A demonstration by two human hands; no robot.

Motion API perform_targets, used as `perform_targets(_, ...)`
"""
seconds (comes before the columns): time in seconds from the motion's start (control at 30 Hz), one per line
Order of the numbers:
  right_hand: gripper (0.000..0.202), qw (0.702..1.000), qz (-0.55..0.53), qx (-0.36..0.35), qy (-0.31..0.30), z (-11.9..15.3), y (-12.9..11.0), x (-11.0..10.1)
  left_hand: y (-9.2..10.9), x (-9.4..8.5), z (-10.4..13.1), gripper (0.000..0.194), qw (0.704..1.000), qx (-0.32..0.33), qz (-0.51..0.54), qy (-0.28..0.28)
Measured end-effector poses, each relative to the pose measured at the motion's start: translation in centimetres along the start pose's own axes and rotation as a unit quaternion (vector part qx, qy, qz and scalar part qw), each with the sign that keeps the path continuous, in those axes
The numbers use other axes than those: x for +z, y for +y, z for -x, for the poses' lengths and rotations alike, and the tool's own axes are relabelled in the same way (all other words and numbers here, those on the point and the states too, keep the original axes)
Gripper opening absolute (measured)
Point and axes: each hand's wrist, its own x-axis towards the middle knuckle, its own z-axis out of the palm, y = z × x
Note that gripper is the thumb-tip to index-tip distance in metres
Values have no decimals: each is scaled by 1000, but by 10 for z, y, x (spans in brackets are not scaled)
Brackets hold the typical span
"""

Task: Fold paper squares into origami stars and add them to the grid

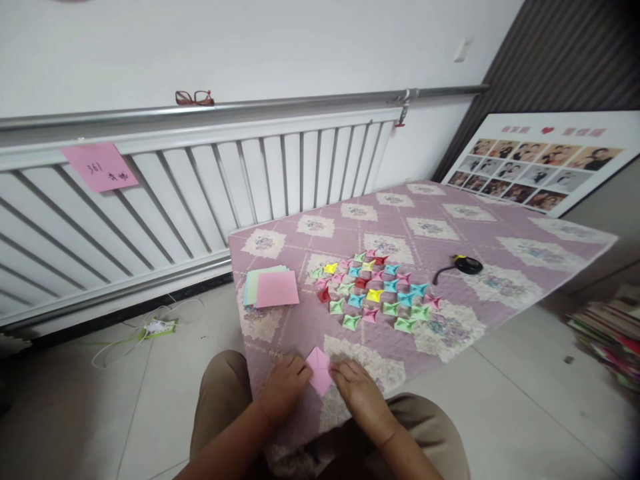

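Observation:
A pink paper (319, 371), folded into a diamond shape with crease lines, lies on the cloth-covered table (295, 333) near its front edge. My left hand (289, 385) grips its left corner, fingers pressed together. At the right corner my right hand (359, 392) holds the same paper, its fingertips close together at the edge. Beyond my hands, several small folded paper pieces (375, 295) in green, pink, blue, yellow and red are laid out in rows. To the left sits a stack of square coloured sheets (277, 289), pink on top.
A black tape measure (468, 265) with a strap lies on the right of the table. Behind stands a white radiator (280, 173) with glasses (195, 99) on the pipe above. A photo board (540, 163) leans at the back right. A power strip (159, 327) is on the floor.

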Motion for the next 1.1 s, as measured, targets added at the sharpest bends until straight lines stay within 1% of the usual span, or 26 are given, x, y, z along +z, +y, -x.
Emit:
perform_targets(0.1, 23, 1000, 2, 2, -1, 2, -1, 0, 1, -6, -3, 21, 1000, 4, -10, -12)
perform_targets(0.2, 25, 1000, 2, 6, 2, 5, -1, -1, 4, -11, -7, 27, 999, 12, -30, -39)
perform_targets(0.27, 26, 1000, 1, 11, 8, 7, -1, -2, 5, -13, -9, 26, 998, 14, -40, -54)
perform_targets(0.4, 26, 999, 4, 30, 26, 10, -6, -2, 5, -12, -10, 22, 997, 21, -42, -57)
perform_targets(0.5, 30, 998, -1, 43, 52, 7, -20, 1, 5, -12, -9, 21, 997, 31, -34, -60)
perform_targets(0.63, 35, 997, -12, 35, 66, 6, -40, 12, 6, -13, -9, 10, 996, 23, -29, -76)
perform_targets(0.67, 35, 997, -10, 39, 66, 7, -42, 14, 6, -13, -9, 11, 996, 22, -31, -76)
perform_targets(0.73, 36, 997, -3, 50, 60, 11, -43, 16, 5, -13, -8, 18, 996, 22, -37, -72)
perform_targets(0.83, 37, 997, 14, 61, 38, 17, -39, 15, 2, -10, -4, 30, 997, 25, -43, -64)
perform_targets(0.97, 39, 997, 42, 68, 21, 21, -34, 11, -8, -5, 8, 33, 998, 9, -50, -46)
perform_targets(1.1, 39, 995, 39, 92, 15, 23, -35, 14, -16, -5, 18, 36, 998, -9, -56, -39)
